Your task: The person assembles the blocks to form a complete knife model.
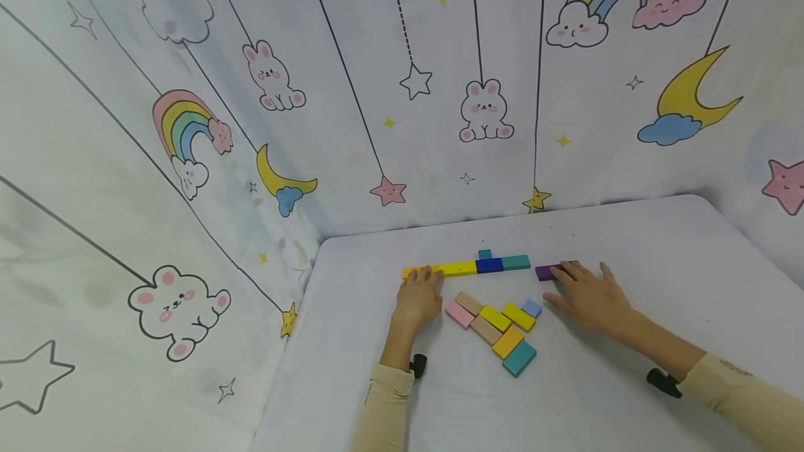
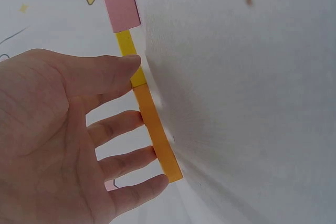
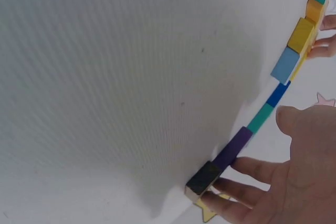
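Note:
A row of flat coloured blocks lies across the table: an orange block (image 1: 410,273), a yellow block (image 1: 458,268), a dark blue block (image 1: 489,266) and a teal block (image 1: 516,262). My left hand (image 1: 419,297) touches the row's left end; in the left wrist view its fingertips rest along the orange block and its thumb lies on yellow. Beyond a gap at the right, my right hand (image 1: 590,295) has its fingers extended against a purple block (image 1: 544,273) and a dark block (image 3: 203,179), its thumb apart from them. The dark block is mostly hidden in the head view.
Nearer the person lies a cluster of several blocks, including a pink block (image 1: 460,314), an orange block (image 1: 508,343), a larger teal block (image 1: 519,358) and a light blue block (image 1: 531,308). A small blue-teal block (image 1: 484,254) sits behind the row. Patterned cloth walls (image 1: 352,124) border the white table (image 1: 597,396).

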{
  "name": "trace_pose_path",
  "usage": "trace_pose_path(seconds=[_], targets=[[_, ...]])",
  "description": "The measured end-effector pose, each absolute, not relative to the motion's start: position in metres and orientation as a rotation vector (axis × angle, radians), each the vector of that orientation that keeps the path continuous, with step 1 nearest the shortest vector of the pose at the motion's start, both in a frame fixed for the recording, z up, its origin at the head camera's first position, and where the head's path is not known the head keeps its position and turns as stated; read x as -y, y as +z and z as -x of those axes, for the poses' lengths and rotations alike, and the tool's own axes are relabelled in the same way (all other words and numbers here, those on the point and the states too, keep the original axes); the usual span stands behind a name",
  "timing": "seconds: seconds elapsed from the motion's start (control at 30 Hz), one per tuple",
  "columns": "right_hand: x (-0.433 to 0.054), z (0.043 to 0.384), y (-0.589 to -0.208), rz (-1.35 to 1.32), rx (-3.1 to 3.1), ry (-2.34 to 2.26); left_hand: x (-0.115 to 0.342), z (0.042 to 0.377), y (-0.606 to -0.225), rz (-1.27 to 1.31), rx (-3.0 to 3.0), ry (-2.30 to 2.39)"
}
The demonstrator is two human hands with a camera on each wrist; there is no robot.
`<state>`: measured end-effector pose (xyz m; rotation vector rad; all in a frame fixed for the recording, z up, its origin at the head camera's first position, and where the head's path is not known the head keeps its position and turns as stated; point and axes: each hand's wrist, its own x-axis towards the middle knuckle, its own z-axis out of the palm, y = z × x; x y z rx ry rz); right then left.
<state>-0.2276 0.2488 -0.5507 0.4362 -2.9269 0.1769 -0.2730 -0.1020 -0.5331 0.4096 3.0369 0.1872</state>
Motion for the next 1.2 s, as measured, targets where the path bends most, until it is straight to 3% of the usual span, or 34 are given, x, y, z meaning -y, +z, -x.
trace_pose_path(seconds=[1.2], targets=[[-0.247,0.259,-0.554,-0.415,2.943,0.273,0.102,0.273,-0.532,-0.419,-3.028,0.156]])
